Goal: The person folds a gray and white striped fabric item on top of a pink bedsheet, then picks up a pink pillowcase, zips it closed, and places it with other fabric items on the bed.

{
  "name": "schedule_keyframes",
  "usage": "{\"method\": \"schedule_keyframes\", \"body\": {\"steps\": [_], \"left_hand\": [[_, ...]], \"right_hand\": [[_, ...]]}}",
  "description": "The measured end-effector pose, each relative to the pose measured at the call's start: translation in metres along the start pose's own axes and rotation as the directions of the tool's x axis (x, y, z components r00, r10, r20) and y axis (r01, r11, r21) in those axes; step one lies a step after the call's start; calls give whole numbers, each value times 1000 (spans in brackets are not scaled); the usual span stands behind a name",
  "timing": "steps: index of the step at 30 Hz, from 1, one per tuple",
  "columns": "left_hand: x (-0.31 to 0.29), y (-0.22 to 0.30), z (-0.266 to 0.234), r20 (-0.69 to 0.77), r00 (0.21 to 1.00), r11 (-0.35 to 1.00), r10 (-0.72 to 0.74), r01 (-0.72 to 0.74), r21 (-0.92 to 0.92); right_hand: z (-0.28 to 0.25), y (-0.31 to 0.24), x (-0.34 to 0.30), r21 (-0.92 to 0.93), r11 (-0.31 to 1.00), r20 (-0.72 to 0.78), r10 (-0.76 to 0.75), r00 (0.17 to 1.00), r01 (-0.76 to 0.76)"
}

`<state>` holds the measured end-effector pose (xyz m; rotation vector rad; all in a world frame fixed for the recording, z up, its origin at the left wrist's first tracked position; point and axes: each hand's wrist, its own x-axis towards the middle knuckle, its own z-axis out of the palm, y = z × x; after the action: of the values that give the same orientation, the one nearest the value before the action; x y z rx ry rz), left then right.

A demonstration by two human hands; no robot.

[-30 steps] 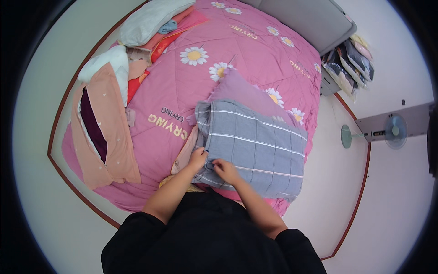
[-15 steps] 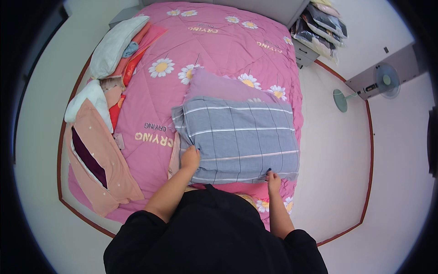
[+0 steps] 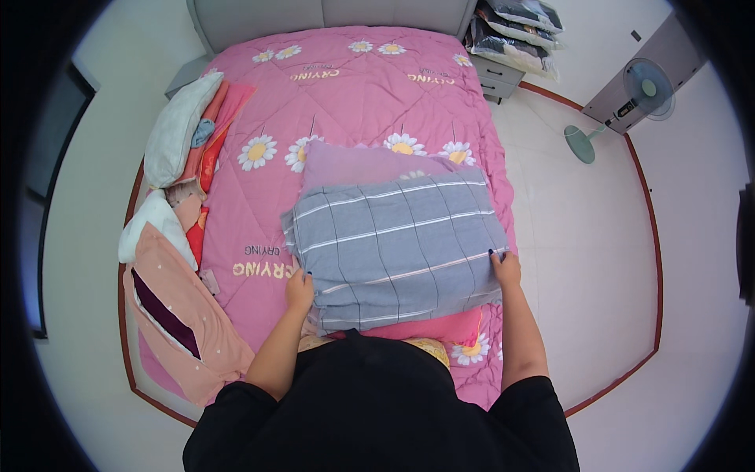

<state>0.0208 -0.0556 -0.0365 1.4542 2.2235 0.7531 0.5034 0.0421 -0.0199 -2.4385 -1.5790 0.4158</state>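
Observation:
A plump grey pillow (image 3: 397, 248) in a checked case with white and dark lines lies in front of me on the bed. My left hand (image 3: 299, 293) is closed on its near left edge, thumb on top. On the right side, my right hand (image 3: 507, 269) grips the pillow's edge, with the thumb over the fabric and the fingers mostly hidden beneath. A lilac pillow or cloth (image 3: 342, 164) shows past the far side of the grey one. Bright pink fabric (image 3: 440, 326) sticks out under its near side.
The bed (image 3: 354, 102) has a pink daisy-print quilt. Along its left side lie a peach pillowcase (image 3: 177, 315) with a dark purple slit, white pillows (image 3: 177, 130) and red cloths. A nightstand (image 3: 497, 79) with bagged bedding and a standing fan (image 3: 582, 144) are at right.
My right hand has moved up and outward to the pillow's right edge. My left hand has shifted left and slightly down. The pillow is tilted a little, and the view has shifted.

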Motion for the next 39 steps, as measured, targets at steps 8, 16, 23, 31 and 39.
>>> {"method": "schedule_keyframes", "body": {"steps": [8,16,23,31,39], "left_hand": [[-2,4,-5,67,996,998,-63,62,16],[5,-17,11,30,997,995,-75,77,-63],[7,-54,32,159,969,821,-188,244,-516],[11,-23,-33,245,937,509,-249,342,-789],[11,-83,-37,248,905,375,-346,376,-848]], "right_hand": [[17,22,35,78,995,207,-72,976,57],[-80,-42,25,564,810,260,-362,895,164],[-165,-227,-34,974,175,-71,-382,922,147],[-219,-329,-66,988,-85,75,-488,870,-133],[-232,-373,-107,996,-23,-80,-657,750,87]]}}
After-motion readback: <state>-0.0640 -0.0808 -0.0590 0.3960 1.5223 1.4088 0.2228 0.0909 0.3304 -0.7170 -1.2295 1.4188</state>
